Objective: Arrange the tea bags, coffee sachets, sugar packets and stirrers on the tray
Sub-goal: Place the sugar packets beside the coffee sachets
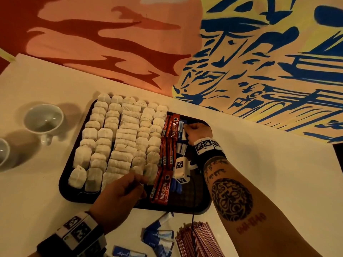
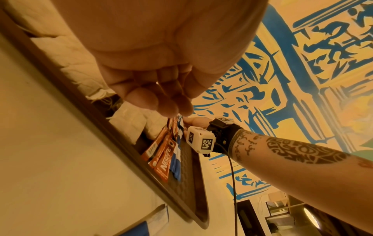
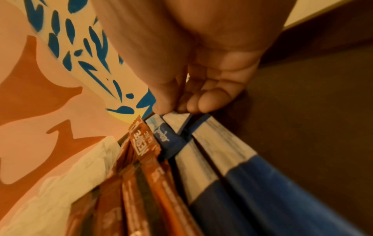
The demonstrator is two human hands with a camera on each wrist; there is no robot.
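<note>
A dark tray (image 1: 63,184) holds rows of white tea bags (image 1: 122,138), a column of red coffee sachets (image 1: 168,154) and blue-and-white sugar packets (image 1: 181,147). At the tray's far right corner, my right hand (image 1: 187,127) pinches the top end of a sugar packet (image 3: 222,143) between thumb and fingers, right beside a coffee sachet (image 3: 145,143). My left hand (image 1: 141,180) hovers over the near tea bags with fingertips bunched against the thumb (image 2: 173,108); nothing shows between them. Loose sugar packets (image 1: 159,236) and a bundle of pink stirrers (image 1: 196,240) lie on the table in front of the tray.
Two white cups (image 1: 43,119) (image 1: 2,151) stand on the table left of the tray. A painted wall runs close behind the tray's far edge. The right strip of the tray floor (image 1: 196,191) is bare.
</note>
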